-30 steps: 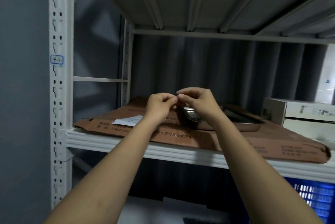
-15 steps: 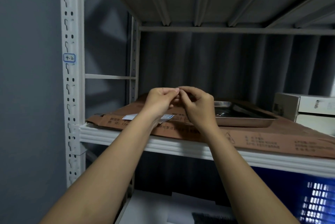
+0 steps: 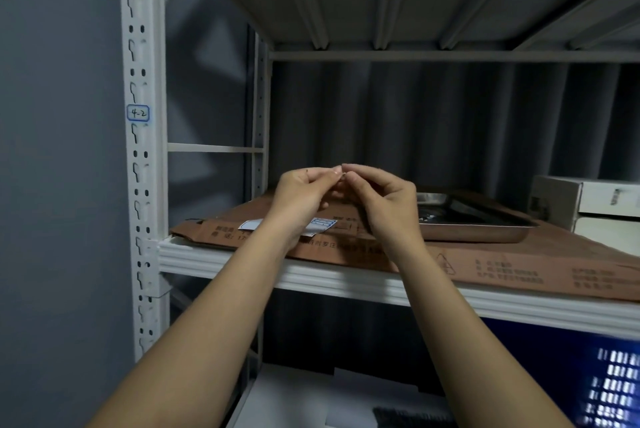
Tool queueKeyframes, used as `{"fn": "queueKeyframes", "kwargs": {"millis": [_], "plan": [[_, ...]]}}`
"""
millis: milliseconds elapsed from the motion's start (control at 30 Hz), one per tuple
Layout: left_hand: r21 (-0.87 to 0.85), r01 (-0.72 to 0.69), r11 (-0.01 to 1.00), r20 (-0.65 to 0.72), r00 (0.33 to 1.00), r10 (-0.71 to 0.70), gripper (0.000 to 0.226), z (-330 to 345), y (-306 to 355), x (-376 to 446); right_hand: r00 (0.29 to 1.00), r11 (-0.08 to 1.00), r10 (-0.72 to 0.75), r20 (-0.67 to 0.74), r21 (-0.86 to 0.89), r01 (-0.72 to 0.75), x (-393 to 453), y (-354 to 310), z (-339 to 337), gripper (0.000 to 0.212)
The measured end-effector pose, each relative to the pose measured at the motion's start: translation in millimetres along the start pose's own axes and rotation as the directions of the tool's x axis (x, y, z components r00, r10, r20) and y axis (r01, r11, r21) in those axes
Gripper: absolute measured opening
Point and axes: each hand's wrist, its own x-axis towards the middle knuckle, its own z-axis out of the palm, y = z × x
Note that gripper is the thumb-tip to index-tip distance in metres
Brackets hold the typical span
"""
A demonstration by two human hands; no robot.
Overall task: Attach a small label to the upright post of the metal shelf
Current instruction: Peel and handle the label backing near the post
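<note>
A: Where are the hands?
B: Right of the upright post [image 3: 142, 150], above the cardboard [image 3: 485, 254]. The left hand [image 3: 300, 197] and right hand [image 3: 384, 200] meet fingertip to fingertip, pinching something tiny; I cannot tell what.
A: Any label?
B: 1, marked "4-2" [image 3: 138, 113], stuck on the post.

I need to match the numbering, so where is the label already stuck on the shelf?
The 4-2 label sits on the front left upright post, above the shelf board, left of both hands.

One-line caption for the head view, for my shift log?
Both hands, left hand and right hand, pinch something tiny together above the cardboard, right of the upright post already bearing a "4-2" label.
</note>
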Motion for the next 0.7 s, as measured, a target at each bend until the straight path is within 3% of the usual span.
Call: {"fn": "queueKeyframes", "kwargs": {"millis": [100,233,300,367,433,467,600,700], "plan": [[-0.022,0.027,0.999,-0.019,0.999,-0.028,0.016,0,-1,0,0.994,0.985,-0.105,0.016,-0.136,0.106,1,-2,2,0.012],[-0.069,0.097,0.993,0.013,0.995,-0.096,0.012,-4,2,0,0.998,0.995,-0.028,0.056,-0.099,0.034,7,-5,0,0.009],[-0.077,0.123,0.989,0.066,0.991,-0.118,0.013,-5,5,0,0.995,0.985,-0.052,0.091,-0.159,0.066,10,-6,-3,0.008],[-0.042,0.133,0.990,0.110,0.986,-0.128,0.016,-4,3,-1,0.975,0.885,-0.182,0.126,-0.411,0.218,11,-2,-5,0.010],[0.022,0.113,0.993,0.116,0.987,-0.115,0.020,-1,-1,0,0.932,0.679,-0.318,0.173,-0.644,0.351,10,5,-3,0.012],[0.068,0.095,0.993,0.109,0.989,-0.102,0.022,2,-3,1,0.930,0.630,-0.329,0.163,-0.696,0.345,9,9,-3,0.013],[0.214,0.018,0.977,0.022,0.999,-0.024,0.026,8,-8,9,0.995,0.707,-0.102,-0.016,-0.705,0.061,22,22,-21,0.017],[0.268,-0.013,0.963,-0.022,1.000,0.020,0.028,12,-13,13,0.999,0.662,0.047,-0.004,-0.749,-0.034,36,33,-43,0.019]]}}
